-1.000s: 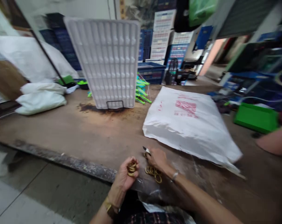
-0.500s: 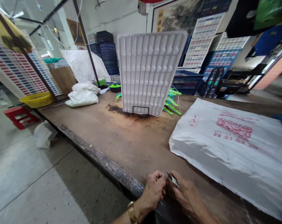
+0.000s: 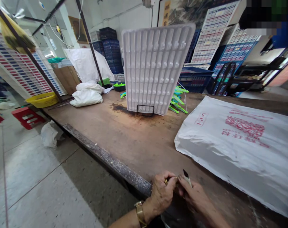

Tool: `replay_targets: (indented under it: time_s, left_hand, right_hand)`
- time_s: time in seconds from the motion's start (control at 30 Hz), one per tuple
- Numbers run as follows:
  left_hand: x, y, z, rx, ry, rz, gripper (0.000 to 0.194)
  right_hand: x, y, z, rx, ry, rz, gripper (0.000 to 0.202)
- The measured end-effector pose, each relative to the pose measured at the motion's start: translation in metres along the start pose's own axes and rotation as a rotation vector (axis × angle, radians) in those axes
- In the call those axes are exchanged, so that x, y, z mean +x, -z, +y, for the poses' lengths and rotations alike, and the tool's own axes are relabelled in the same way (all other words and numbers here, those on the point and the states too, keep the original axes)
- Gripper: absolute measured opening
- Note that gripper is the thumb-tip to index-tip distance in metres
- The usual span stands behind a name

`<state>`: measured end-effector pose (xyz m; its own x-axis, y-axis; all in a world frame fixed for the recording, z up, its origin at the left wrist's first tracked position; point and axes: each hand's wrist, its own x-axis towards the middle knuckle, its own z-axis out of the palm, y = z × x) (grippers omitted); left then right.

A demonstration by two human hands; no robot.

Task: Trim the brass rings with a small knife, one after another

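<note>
At the near edge of the brown table (image 3: pixel 134 148), my two hands meet with fingertips close together. My left hand (image 3: pixel 162 193), with a gold watch (image 3: pixel 140 213) at the wrist, is closed on a small yellowish item (image 3: pixel 166 181) that is mostly hidden by the fingers. A small blade with a dark tip (image 3: pixel 186 175) and a pale body sticks up from my right hand (image 3: pixel 193 196), whose fingers are wrapped round it. What lies between the fingertips is too small to make out.
A ribbed translucent tray (image 3: pixel 151 69) stands upright in a black wire holder (image 3: pixel 146 110), with green and blue hangers (image 3: pixel 178 103) behind. A large white sack (image 3: pixel 229 142) lies at right. White bags (image 3: pixel 87 95) and a green-filled bowl (image 3: pixel 119 86) are farther back.
The view has shifted slightly. My hands are a little farther right in it, and the blade in my right hand now points more upright, with its dark tip showing more.
</note>
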<state>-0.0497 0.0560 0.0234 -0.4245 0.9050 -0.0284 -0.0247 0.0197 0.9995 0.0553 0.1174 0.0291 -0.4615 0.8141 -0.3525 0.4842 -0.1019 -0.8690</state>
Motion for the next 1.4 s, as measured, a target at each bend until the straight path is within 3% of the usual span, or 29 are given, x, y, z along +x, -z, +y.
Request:
replay_targets:
  time_s: [0.1, 0.2, 0.43, 0.7, 1.07, 1.23, 1.4]
  left_hand:
    - [-0.002, -0.002, 0.005, -0.065, 0.067, -0.024, 0.02]
    - [-0.004, -0.003, 0.011, -0.069, 0.141, -0.041, 0.021]
    - [-0.015, -0.001, 0.011, -0.079, 0.296, -0.188, 0.035]
    - [-0.029, -0.006, 0.017, -0.141, 0.364, -0.299, 0.033]
    - [-0.049, -0.013, 0.017, -0.19, 0.34, -0.393, 0.026]
    - [-0.05, -0.017, 0.02, -0.193, 0.337, -0.377, 0.026]
    - [-0.055, -0.024, 0.018, -0.132, 0.352, -0.346, 0.031]
  right_hand:
    - [-0.003, -0.002, 0.003, 0.16, -0.051, 0.003, 0.045]
    - [-0.002, 0.001, 0.004, 0.238, 0.028, 0.106, 0.038]
    - [-0.013, 0.013, 0.002, 0.07, 0.293, 0.142, 0.029]
    - [-0.036, 0.014, 0.014, 0.083, 0.336, 0.154, 0.023]
    - [-0.063, 0.023, 0.022, 0.165, 0.354, 0.182, 0.023]
    - [-0.069, 0.029, 0.034, -0.072, 0.4, 0.296, 0.018]
    - [-0.082, 0.03, 0.046, -0.323, 0.505, 0.237, 0.026]
